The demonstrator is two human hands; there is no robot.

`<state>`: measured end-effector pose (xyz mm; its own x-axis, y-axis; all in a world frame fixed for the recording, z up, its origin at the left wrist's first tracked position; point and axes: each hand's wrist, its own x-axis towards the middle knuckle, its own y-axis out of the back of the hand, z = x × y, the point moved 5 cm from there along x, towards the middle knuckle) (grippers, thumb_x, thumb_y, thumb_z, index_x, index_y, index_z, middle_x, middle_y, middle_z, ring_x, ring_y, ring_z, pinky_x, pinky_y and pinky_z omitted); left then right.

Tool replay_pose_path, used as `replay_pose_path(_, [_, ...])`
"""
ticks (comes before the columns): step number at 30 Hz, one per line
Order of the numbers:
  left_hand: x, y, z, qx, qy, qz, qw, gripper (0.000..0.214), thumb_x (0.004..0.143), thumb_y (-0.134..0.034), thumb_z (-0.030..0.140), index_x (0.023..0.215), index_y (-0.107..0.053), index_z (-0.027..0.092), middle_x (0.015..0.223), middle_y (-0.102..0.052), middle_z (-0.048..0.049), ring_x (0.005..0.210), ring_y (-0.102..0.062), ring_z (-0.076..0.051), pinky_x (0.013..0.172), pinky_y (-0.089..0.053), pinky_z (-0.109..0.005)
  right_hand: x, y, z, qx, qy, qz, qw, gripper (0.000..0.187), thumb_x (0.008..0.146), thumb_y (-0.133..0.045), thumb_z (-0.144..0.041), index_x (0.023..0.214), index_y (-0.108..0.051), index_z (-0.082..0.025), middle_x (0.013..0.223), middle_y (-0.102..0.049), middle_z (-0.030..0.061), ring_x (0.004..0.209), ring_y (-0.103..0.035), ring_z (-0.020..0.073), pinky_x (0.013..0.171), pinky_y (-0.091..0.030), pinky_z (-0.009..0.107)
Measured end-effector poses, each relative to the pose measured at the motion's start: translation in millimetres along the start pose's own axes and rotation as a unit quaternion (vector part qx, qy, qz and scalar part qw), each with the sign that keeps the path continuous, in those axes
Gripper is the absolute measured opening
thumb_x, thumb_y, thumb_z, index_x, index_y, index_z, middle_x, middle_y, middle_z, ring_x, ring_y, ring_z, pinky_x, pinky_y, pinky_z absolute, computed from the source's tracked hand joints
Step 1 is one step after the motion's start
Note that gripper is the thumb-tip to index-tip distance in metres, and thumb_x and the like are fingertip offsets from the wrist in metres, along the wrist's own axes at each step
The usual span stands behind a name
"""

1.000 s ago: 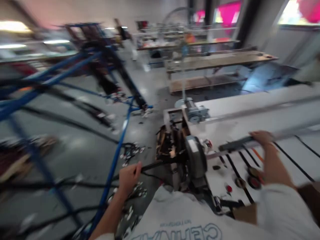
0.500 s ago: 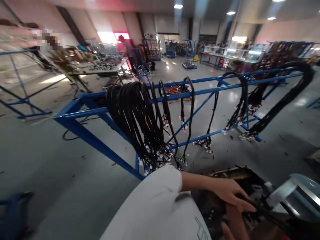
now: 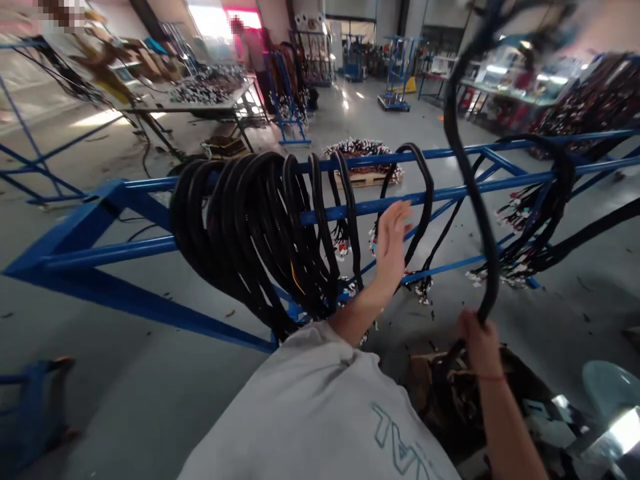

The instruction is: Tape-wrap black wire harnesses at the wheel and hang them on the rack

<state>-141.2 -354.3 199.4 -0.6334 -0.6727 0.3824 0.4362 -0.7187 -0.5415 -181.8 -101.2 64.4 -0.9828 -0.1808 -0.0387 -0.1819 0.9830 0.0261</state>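
My right hand [image 3: 477, 333], a red string round its wrist, is wrapped round a long black wiring harness [image 3: 473, 180]. That harness rises in a curve above the rail, its upper end blurred, and its lower part runs down toward the floor. My left hand [image 3: 394, 240] has its fingers stretched out at the front rail of a blue metal rack [image 3: 365, 208]; whether it touches the rail I cannot tell. Just beside it hangs a looped black harness [image 3: 425, 183]. Several more black harnesses [image 3: 245, 220] hang bunched over the rack's left part, with small white connectors at their lower ends.
Below my right hand stands an open box [image 3: 425, 373] with dark contents, near a pale blue stool [image 3: 607, 390]. Behind the rack a pallet [image 3: 363, 179] bears a heap of wires. A person [image 3: 250, 53] is at the back, by a table [image 3: 165, 105] piled with connectors.
My hands, together low at the right before, are now apart. The left has moved up to the rail and opened; the right has lifted a black harness upright. My view has tilted down.
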Motion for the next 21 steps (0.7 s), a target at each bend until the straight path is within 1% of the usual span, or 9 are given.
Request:
replay_pose_path(3, [-9,50.2,-44,0.059,0.046,0.053,0.996,0.044,0.099,-0.044,0.051,0.131,-0.049,0.020,0.147,-0.049,-0.0118,0.138,-0.046,-0.025,0.111,-0.038,-0.043,51,-28,-80,-0.063,0.177,0.037,0.982,0.039,0.083,-0.062,-0.059,0.087,-0.060,-0.020,0.061,-0.051,-0.0023,0.050,-0.043,0.0111,0.045,-0.037,0.023])
replay_pose_path(5, [-7,60.6,-72,0.052,0.137,0.020,0.989,0.056,0.094,-0.044,0.063,0.128,-0.053,0.019,0.141,-0.055,-0.0137,0.132,-0.052,-0.026,0.108,-0.041,-0.044,57,-69,-110,-0.154,0.265,0.023,0.952,0.044,0.088,-0.054,-0.060,0.097,-0.065,-0.018,0.071,-0.060,0.0033,0.061,-0.055,0.0164,0.058,-0.048,0.029])
replay_pose_path(8, [9,45.5,-80,0.025,0.165,-0.101,0.981,0.074,0.076,-0.059,0.077,0.121,-0.060,0.019,0.128,-0.065,-0.0129,0.121,-0.061,-0.027,0.101,-0.048,-0.039,37,-128,-118,-0.202,0.355,-0.078,0.909,0.047,0.097,-0.042,-0.050,0.122,-0.062,-0.017,0.103,-0.068,0.0125,0.094,-0.065,0.0239,0.084,-0.053,0.037])
replay_pose_path(10, [22,25.8,-72,0.035,0.145,-0.190,0.970,0.073,0.064,-0.075,0.071,0.114,-0.065,0.018,0.111,-0.072,-0.0105,0.106,-0.067,-0.025,0.092,-0.053,-0.034,27,-141,-110,-0.228,0.379,-0.135,0.887,0.042,0.099,-0.039,-0.042,0.128,-0.061,-0.019,0.110,-0.068,0.0122,0.097,-0.066,0.0225,0.086,-0.053,0.034])
replay_pose_path(13, [35,-0.7,-65,0.075,0.148,-0.251,0.954,0.050,0.073,-0.076,0.058,0.100,-0.069,0.017,0.070,-0.069,-0.0014,0.067,-0.067,-0.015,0.068,-0.054,-0.026,43,-107,-105,-0.286,0.403,-0.137,0.859,0.033,0.099,-0.042,-0.037,0.108,-0.069,-0.021,0.102,-0.069,0.0101,0.091,-0.066,0.0212,0.082,-0.053,0.033])
replay_pose_path(15, [39,-10.1,-66,0.090,0.138,-0.235,0.958,0.038,0.082,-0.068,0.054,0.088,-0.068,0.017,0.054,-0.060,0.0032,0.051,-0.057,-0.010,0.057,-0.050,-0.023,81,-55,-116,-0.312,0.409,-0.027,0.857,0.035,0.099,-0.039,-0.036,0.093,-0.070,-0.020,0.098,-0.069,0.0111,0.093,-0.065,0.0226,0.086,-0.051,0.036])
replay_pose_path(16, [39,-12.5,-69,0.099,0.130,-0.227,0.960,0.036,0.083,-0.067,0.053,0.082,-0.068,0.017,0.052,-0.057,0.0036,0.049,-0.055,-0.010,0.056,-0.049,-0.023,106,-24,-125,-0.316,0.397,0.063,0.859,0.038,0.099,-0.036,-0.036,0.092,-0.069,-0.019,0.098,-0.068,0.0126,0.096,-0.063,0.0239,0.090,-0.049,0.039])
replay_pose_path(18, [32,-12.7,-83,0.124,0.132,-0.237,0.955,0.034,0.081,-0.069,0.050,0.076,-0.066,0.017,0.053,-0.059,0.0024,0.050,-0.056,-0.010,0.058,-0.050,-0.023,160,26,-142,-0.342,0.338,0.205,0.853,0.037,0.097,-0.037,-0.036,0.094,-0.067,-0.015,0.099,-0.067,0.0166,0.100,-0.060,0.0272,0.095,-0.045,0.045])
replay_pose_path(21, [6,1.4,-115,0.181,0.195,-0.285,0.921,0.033,0.075,-0.073,0.048,0.076,-0.067,0.016,0.057,-0.063,0.0004,0.057,-0.062,-0.015,0.065,-0.055,-0.029,229,45,-162,-0.394,0.250,0.234,0.853,0.035,0.090,-0.051,-0.042,0.096,-0.063,-0.010,0.095,-0.065,0.0197,0.094,-0.059,0.0295,0.090,-0.046,0.048])
